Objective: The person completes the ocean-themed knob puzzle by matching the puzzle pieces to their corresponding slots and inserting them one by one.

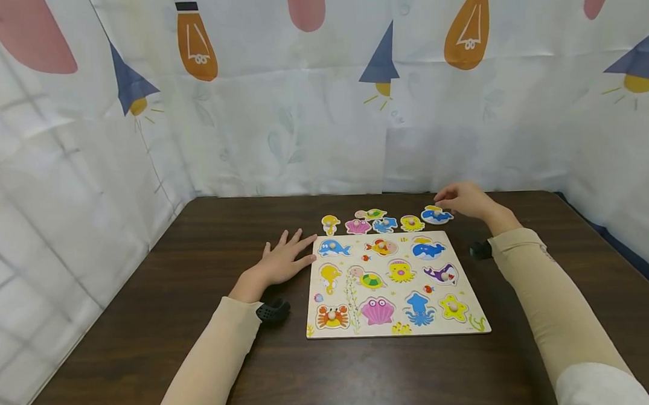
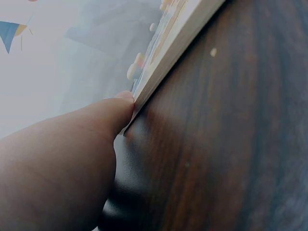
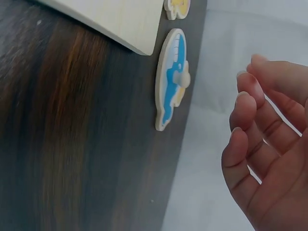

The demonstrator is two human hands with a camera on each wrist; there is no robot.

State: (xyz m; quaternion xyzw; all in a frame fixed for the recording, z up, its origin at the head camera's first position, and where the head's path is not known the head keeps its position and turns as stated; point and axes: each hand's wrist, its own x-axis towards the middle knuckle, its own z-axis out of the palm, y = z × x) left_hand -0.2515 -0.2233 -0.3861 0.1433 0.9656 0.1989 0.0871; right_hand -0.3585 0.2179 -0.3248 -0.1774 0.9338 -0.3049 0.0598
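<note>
Head view: five pieces sit in the slots of the board [image 1: 444,329]: dolphin [image 1: 337,248] at 10 o'clock, fish [image 1: 375,247] near 12, shark [image 1: 440,275] at 3, star [image 1: 453,313] at 4, crab [image 1: 324,320] at 8. The left hand [image 1: 281,262], at the board's 9-to-10 o'clock, is spread wide, touching its edge, gripping nothing. The right hand [image 1: 468,200], at 1 o'clock, has loosely curled fingers, holding nothing beside the whale [image 1: 438,217]; seahorse [image 1: 330,226], turtle [image 1: 376,213], shell [image 1: 357,227], squid [image 1: 385,227] and octopus [image 1: 412,225] lie toward 12.
</note>
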